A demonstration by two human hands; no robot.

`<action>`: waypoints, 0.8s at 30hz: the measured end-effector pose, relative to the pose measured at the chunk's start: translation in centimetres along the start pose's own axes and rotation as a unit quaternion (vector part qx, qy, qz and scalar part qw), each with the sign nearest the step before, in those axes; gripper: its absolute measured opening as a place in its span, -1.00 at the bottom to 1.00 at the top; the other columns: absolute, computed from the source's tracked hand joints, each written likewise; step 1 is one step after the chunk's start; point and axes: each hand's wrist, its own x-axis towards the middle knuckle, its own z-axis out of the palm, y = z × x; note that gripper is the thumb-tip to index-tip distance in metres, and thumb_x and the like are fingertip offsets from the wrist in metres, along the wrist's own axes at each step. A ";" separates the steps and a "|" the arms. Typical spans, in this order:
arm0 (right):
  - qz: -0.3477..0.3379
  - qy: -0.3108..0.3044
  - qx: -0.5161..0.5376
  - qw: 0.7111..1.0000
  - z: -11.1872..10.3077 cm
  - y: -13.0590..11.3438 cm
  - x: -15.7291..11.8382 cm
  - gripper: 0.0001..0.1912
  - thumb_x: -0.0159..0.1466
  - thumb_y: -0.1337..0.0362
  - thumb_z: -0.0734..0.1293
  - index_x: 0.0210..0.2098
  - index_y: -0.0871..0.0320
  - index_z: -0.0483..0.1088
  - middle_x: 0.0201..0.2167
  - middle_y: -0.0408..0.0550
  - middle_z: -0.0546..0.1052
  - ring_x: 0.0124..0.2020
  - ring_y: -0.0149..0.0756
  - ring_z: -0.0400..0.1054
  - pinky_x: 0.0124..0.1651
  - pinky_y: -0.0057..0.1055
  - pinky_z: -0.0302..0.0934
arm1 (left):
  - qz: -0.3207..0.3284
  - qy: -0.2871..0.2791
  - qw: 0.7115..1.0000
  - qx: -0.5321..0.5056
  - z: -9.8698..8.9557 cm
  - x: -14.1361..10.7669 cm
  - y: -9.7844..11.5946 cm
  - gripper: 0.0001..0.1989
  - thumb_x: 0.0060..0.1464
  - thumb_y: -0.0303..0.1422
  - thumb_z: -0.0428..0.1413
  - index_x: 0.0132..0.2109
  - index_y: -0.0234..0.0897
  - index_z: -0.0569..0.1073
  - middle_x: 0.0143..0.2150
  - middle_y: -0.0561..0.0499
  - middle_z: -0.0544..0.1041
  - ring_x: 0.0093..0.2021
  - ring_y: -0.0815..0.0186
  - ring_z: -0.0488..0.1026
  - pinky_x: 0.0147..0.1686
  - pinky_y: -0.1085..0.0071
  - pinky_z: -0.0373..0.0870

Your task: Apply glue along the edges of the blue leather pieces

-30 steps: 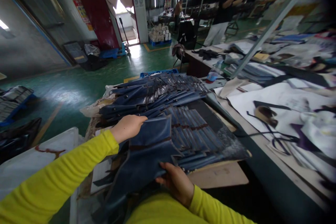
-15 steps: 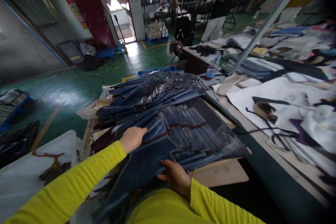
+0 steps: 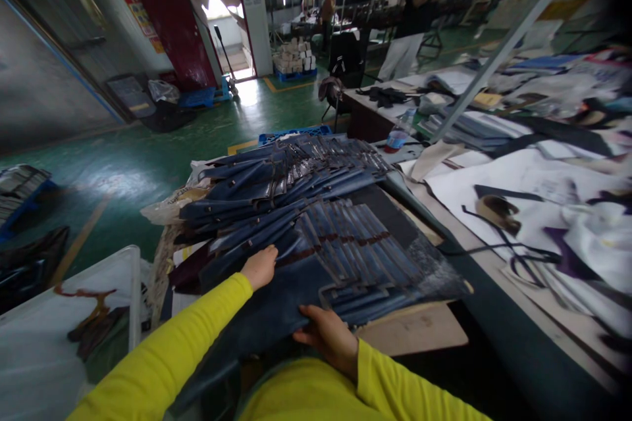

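Rows of overlapping dark blue pieces (image 3: 345, 237) with brown bands and edges lie on a board in front of me. The nearest blue piece (image 3: 276, 302) hangs over the near side toward my body. My left hand (image 3: 261, 268) rests at its upper left part, fingers closed on the material. At its lower edge my right hand (image 3: 328, 335) pinches the same piece between thumb and fingers. Behind, a second row of blue pieces (image 3: 291, 174) carries shiny metal parts.
To the right, a long table edge (image 3: 494, 276) runs beside white sheets (image 3: 513, 171) and black straps. A white bin (image 3: 133, 296) stands at the left. A bottle (image 3: 396, 138) is behind the stack. A person (image 3: 415, 6) stands farther back.
My left hand has moved slightly right and down along the blue piece, its forearm swinging right. The piece now lies flatter and is spread lower. My right hand has barely moved.
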 end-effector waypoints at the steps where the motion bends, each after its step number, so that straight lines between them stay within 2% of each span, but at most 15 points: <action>1: 0.003 0.000 0.001 1.000 0.0 0.1 0.0 -0.86 0.27 0.40 0.17 -0.20 0.36 0.26 -0.47 -0.05 0.44 -0.51 -0.46 0.34 -0.42 -0.50 0.32 | -0.013 0.008 1.000 0.010 -0.1 0.2 -0.3 -0.70 0.14 -0.52 -0.15 0.00 -0.41 0.30 0.11 -0.17 0.33 0.05 0.24 0.35 0.02 0.36 0.29; 4: 0.015 0.006 0.010 1.000 -0.1 0.2 0.0 -0.86 0.28 0.39 0.17 -0.21 0.36 0.26 -0.49 -0.05 0.43 -0.53 -0.45 0.35 -0.42 -0.51 0.32 | -0.051 0.038 0.997 0.044 -0.7 0.6 -1.5 -0.62 0.13 -0.58 -0.24 0.06 -0.41 0.26 -0.10 -0.17 0.44 -0.09 0.19 0.42 -0.14 0.28 0.35; 7: 0.034 0.001 0.001 0.999 0.0 0.2 -0.1 -0.80 0.30 0.35 0.15 -0.18 0.40 0.26 -0.46 0.03 0.46 -0.52 -0.41 0.39 -0.44 -0.54 0.31 | -0.058 0.058 0.994 0.075 -1.0 1.1 -2.6 -0.53 0.15 -0.57 -0.26 0.18 -0.32 0.20 -0.10 -0.14 0.44 -0.11 0.15 0.41 -0.19 0.21 0.35; 9: 0.061 -0.015 -0.006 0.998 0.3 0.0 -0.2 -0.73 0.32 0.29 0.13 -0.14 0.43 0.25 -0.43 0.11 0.47 -0.48 -0.35 0.42 -0.46 -0.55 0.30 | -0.050 0.060 0.993 0.090 -0.9 1.5 -3.1 -0.53 0.16 -0.56 -0.26 0.19 -0.28 0.21 -0.10 -0.12 0.44 -0.12 0.16 0.41 -0.19 0.21 0.34; 13: 0.113 -0.047 0.001 0.992 1.3 -0.6 -0.2 -0.63 0.34 0.24 0.08 -0.14 0.50 0.27 -0.42 0.20 0.48 -0.44 -0.28 0.45 -0.44 -0.54 0.31 | -0.040 0.078 0.989 0.120 -0.6 1.6 -2.9 -0.51 0.19 -0.56 -0.31 0.22 -0.35 0.19 -0.07 -0.16 0.42 -0.12 0.15 0.37 -0.17 0.17 0.29; 16: 0.127 -0.073 0.025 0.989 2.0 -0.9 0.2 -0.60 0.35 0.22 0.06 -0.19 0.51 0.30 -0.40 0.22 0.48 -0.44 -0.30 0.45 -0.43 -0.54 0.32 | -0.020 0.109 0.984 0.139 -0.7 1.4 -1.6 -0.49 0.21 -0.56 -0.34 0.27 -0.36 0.13 0.02 -0.17 0.36 -0.04 0.15 0.29 -0.10 0.16 0.22; 20: 0.164 -0.089 0.046 0.981 2.0 -0.7 0.4 -0.55 0.36 0.20 0.00 -0.16 0.52 0.28 -0.41 0.24 0.48 -0.45 -0.31 0.44 -0.44 -0.54 0.31 | 0.032 0.178 0.974 0.139 -0.3 1.6 1.6 -0.49 0.22 -0.55 -0.33 0.27 -0.33 0.14 0.20 -0.11 0.22 0.11 0.17 0.15 -0.04 0.21 0.19; 22: 0.182 -0.099 0.044 0.977 1.7 -0.6 0.5 -0.49 0.37 0.17 -0.04 -0.17 0.54 0.30 -0.41 0.23 0.48 -0.46 -0.31 0.44 -0.45 -0.53 0.30 | 0.074 0.162 0.978 0.107 0.5 2.2 3.4 -0.52 0.23 -0.52 -0.31 0.24 -0.29 0.19 0.22 -0.06 0.19 0.15 0.20 0.12 0.01 0.24 0.19; 24: 0.197 -0.110 0.025 0.974 1.4 -0.6 0.6 -0.41 0.37 0.15 -0.10 -0.21 0.55 0.33 -0.42 0.20 0.48 -0.48 -0.32 0.43 -0.47 -0.52 0.29 | 0.077 0.100 0.991 0.051 1.7 3.0 4.8 -0.57 0.26 -0.40 -0.24 0.21 -0.27 0.24 0.20 -0.05 0.23 0.14 0.21 0.15 0.03 0.27 0.22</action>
